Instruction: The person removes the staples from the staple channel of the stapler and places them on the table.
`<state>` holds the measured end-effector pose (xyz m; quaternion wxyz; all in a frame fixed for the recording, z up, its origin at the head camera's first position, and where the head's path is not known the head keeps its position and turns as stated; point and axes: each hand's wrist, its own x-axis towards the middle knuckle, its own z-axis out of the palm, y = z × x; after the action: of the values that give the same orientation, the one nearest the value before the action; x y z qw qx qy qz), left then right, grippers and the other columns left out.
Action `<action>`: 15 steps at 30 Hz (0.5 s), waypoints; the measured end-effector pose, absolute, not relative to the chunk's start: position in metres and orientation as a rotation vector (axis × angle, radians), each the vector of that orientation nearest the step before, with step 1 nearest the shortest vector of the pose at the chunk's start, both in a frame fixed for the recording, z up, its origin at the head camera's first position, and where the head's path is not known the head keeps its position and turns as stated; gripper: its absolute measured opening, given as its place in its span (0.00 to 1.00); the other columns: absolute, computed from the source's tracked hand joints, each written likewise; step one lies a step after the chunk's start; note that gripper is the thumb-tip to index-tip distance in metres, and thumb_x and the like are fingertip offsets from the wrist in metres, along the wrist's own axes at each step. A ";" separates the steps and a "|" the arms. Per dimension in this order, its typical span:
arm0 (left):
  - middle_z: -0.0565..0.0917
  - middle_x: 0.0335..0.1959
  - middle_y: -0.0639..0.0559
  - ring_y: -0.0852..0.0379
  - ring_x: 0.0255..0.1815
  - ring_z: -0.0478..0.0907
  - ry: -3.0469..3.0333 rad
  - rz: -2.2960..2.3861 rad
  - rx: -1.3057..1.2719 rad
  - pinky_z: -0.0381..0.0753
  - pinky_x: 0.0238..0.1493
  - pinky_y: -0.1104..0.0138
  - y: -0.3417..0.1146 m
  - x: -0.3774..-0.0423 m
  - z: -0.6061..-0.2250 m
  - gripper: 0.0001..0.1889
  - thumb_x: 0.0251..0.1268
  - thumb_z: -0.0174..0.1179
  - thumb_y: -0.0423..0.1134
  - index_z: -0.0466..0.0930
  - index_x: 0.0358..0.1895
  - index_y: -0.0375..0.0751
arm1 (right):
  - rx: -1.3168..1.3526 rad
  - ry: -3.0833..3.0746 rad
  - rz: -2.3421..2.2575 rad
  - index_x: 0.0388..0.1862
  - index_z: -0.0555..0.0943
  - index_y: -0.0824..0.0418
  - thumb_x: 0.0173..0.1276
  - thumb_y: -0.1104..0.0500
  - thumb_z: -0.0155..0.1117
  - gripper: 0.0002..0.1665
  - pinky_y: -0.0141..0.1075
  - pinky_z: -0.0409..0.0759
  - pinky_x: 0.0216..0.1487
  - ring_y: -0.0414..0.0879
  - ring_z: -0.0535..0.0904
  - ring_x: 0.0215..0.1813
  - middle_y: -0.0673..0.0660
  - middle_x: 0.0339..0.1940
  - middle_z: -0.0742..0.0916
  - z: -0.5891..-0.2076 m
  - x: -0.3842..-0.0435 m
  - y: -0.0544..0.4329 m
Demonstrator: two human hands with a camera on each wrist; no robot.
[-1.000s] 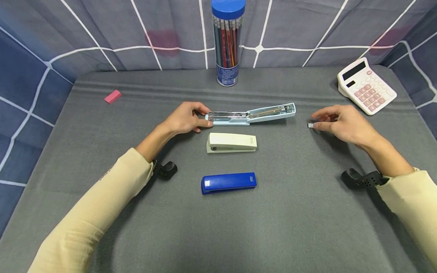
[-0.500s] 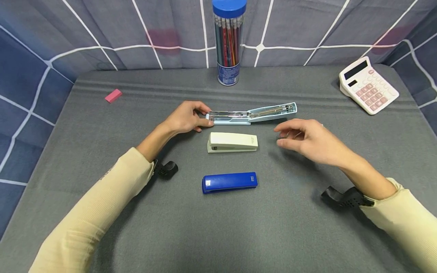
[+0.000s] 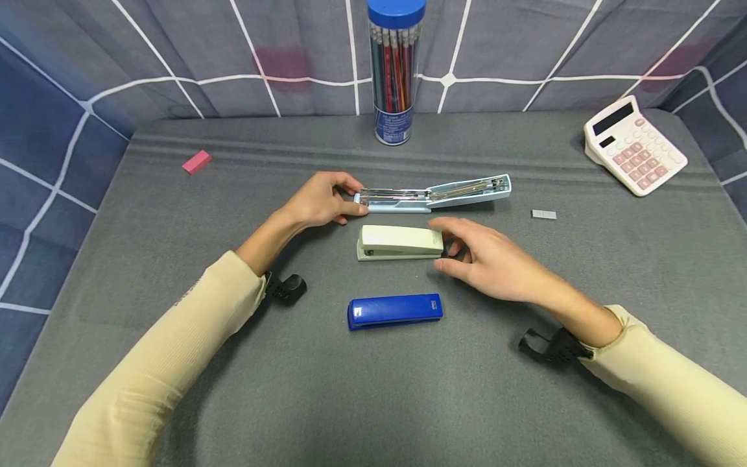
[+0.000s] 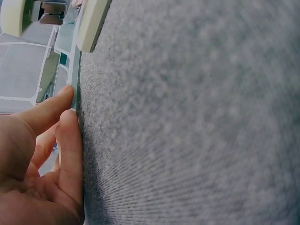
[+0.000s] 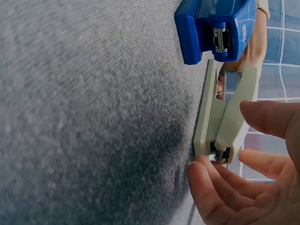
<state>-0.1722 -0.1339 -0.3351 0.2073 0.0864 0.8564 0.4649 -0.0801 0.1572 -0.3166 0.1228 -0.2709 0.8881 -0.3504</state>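
Observation:
My left hand pinches the left end of a light blue stapler, between thumb and fingers. This stapler lies swung open, its top part folded out to the right with the metal rail showing. In front of it sits a cream stapler. My right hand is at that stapler's right end, fingers and thumb spread around it. The right wrist view shows the cream stapler between the loosely bent fingers and thumb; whether they touch it I cannot tell. Nearest the front lies a dark blue stapler.
A strip of staples lies right of the light blue stapler. At the back stands a blue-lidded tub of pencils, with a white and pink calculator at the back right. A pink eraser is at the back left.
My right hand has let go of the strip of staples and moved left and toward the front, to the cream stapler. My left hand has stayed on the light blue stapler.

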 end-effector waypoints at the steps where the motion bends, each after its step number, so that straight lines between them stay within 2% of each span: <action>1: 0.74 0.47 0.41 0.55 0.28 0.75 2.384 1.296 0.242 0.86 0.30 0.67 -0.134 -0.172 -0.335 0.21 0.59 0.71 0.32 0.79 0.55 0.33 | -0.790 2.599 -1.013 0.67 0.72 0.63 0.68 0.59 0.69 0.31 0.40 0.80 0.39 0.45 0.78 0.42 0.56 0.46 0.81 -0.317 -0.080 0.157; 9: 0.76 0.49 0.40 0.57 0.27 0.75 2.408 1.328 0.241 0.86 0.30 0.68 -0.133 -0.167 -0.337 0.22 0.60 0.70 0.32 0.78 0.58 0.32 | -0.839 2.594 -1.079 0.59 0.79 0.62 0.69 0.63 0.66 0.20 0.36 0.74 0.34 0.44 0.76 0.38 0.53 0.42 0.83 -0.326 -0.091 0.154; 15: 0.75 0.55 0.40 0.57 0.33 0.76 2.380 1.467 0.160 0.86 0.32 0.68 -0.134 -0.145 -0.336 0.26 0.64 0.66 0.30 0.72 0.65 0.35 | -0.820 2.567 -1.094 0.57 0.81 0.59 0.68 0.62 0.68 0.19 0.35 0.73 0.32 0.43 0.74 0.35 0.50 0.40 0.82 -0.328 -0.096 0.155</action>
<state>-0.1452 -0.1341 -0.3356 0.1697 0.0563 0.8375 0.5164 -0.0961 0.1548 -0.3285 0.1164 -0.2800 0.8767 -0.3735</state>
